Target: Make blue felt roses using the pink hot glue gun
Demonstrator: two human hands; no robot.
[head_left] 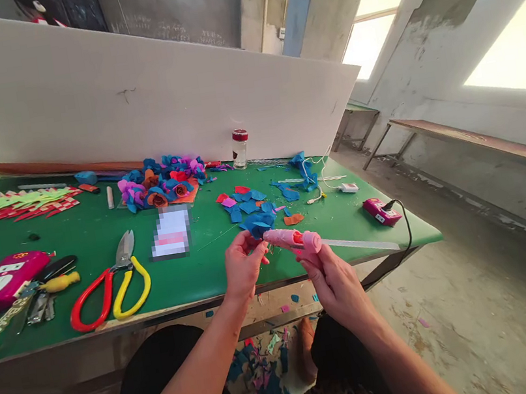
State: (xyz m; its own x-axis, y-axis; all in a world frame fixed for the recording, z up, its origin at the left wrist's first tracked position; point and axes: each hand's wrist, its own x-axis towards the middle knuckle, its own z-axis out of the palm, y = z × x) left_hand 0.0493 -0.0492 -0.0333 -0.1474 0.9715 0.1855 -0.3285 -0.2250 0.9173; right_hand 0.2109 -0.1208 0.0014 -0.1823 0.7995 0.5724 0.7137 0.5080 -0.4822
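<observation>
My right hand (pixel 335 282) is wrapped round a pink hot glue gun (pixel 309 241), its tip pointing left. A long translucent glue stick (pixel 364 244) extends to the right behind it. My left hand (pixel 245 267) pinches a blue paper flower (pixel 258 224) by its lower end, with the gun's tip right beside it. Whether the tip touches the paper I cannot tell. Just beyond the flower lie loose blue petals (pixel 248 207), along with a few red, pink and orange scraps.
On the green table (pixel 217 256) lie red-and-yellow-handled scissors (pixel 122 267), a pixelated white rectangle (pixel 172 231) and a pile of paper flowers (pixel 162 182). A red-lidded jar (pixel 239 149) stands before the white board (pixel 168 92). A corded magenta power strip (pixel 382 212) is at right.
</observation>
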